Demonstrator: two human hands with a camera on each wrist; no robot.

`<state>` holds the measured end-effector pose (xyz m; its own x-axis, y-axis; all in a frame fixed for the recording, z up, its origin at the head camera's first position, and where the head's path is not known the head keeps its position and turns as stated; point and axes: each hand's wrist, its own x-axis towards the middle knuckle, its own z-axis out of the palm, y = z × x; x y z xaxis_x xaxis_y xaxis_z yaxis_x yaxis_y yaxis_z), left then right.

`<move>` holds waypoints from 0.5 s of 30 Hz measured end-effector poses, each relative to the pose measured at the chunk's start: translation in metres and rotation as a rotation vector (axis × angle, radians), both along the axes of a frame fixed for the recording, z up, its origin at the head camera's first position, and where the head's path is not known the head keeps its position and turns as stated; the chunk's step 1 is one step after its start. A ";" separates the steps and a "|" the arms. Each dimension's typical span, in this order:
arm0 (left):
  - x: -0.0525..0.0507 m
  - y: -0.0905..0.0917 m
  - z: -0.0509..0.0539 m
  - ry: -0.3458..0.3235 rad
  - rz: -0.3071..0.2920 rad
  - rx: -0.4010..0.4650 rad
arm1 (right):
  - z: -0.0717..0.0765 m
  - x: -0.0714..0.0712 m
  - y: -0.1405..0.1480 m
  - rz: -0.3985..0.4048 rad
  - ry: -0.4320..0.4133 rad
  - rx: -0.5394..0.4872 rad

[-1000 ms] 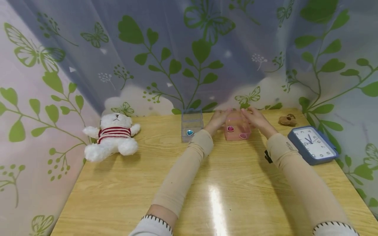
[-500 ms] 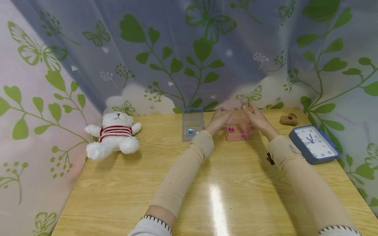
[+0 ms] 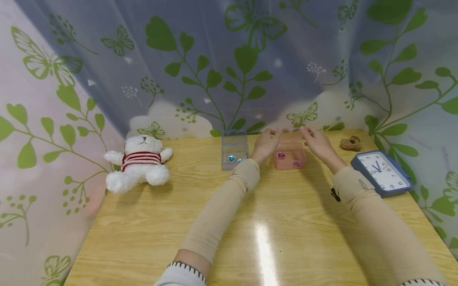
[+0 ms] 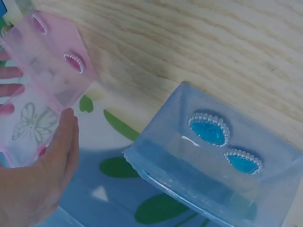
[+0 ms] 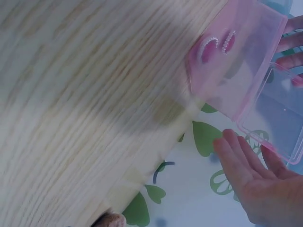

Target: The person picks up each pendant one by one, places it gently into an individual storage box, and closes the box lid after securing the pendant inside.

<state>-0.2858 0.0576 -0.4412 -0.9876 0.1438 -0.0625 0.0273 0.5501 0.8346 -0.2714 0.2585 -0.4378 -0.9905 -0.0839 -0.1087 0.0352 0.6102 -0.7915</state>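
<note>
In the head view a see-through pink box (image 3: pixel 290 161) sits at the table's back, its lid (image 5: pixel 279 113) swung back. Two pink heart-like gems (image 3: pixel 281 155) with beaded rims lie inside. My left hand (image 3: pixel 265 145) is at the box's left, fingers fairly straight, close to the lid. At the right side my right hand (image 3: pixel 319 146) has its fingers extended, holding nothing; its thumb is near the lid's edge, and contact is hard to tell. Left of these stands a see-through blue box (image 4: pixel 189 170), also with its lid raised, holding two blue gems (image 4: pixel 208 131).
A white teddy bear (image 3: pixel 143 163) in a striped shirt lies at the table's left. A blue-framed clock (image 3: pixel 383 172) and a small brown item (image 3: pixel 350 143) lie at the right. Behind the wooden table (image 3: pixel 214 238) hangs a leaf-patterned curtain (image 3: pixel 200 59).
The pink lid has tipped back toward the curtain. My right hand has shifted right, away from the box, and my hands are farther apart. A second blue gem has come into view.
</note>
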 end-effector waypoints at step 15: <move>0.017 -0.005 -0.001 0.040 -0.176 -0.133 | -0.010 0.014 0.013 0.154 0.095 0.157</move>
